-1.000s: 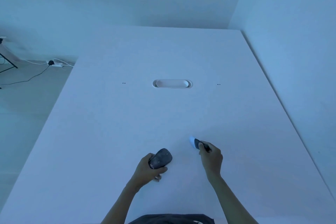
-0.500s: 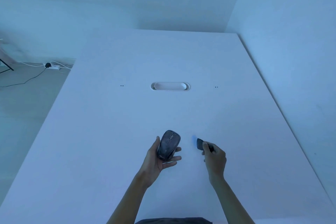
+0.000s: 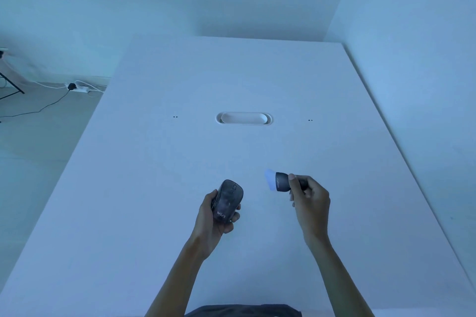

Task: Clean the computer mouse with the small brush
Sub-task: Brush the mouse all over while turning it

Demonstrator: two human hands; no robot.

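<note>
Fingers of the left hand curl up around the sides of a computer mouse, with the thumb pressed along its left edge. The mouse is a smooth, rounded oval of dark, mottled plastic with pale lettering near its rear end; it lies top side up in the raised palm, nose pointing away from the person. To its right and clearly apart from it, the right hand pinches the small brush between thumb and fingers, the remaining fingers folded loosely into the palm. The brush has a short, dark, barrel-shaped body and a pale, soft-looking tuft that points left, toward the mouse. Both bare forearms reach forward from the bottom of the view, the wrists lifted above the counter, a wide, smooth, matte white surface. An oval cable slot is set into the counter farther back.
</note>
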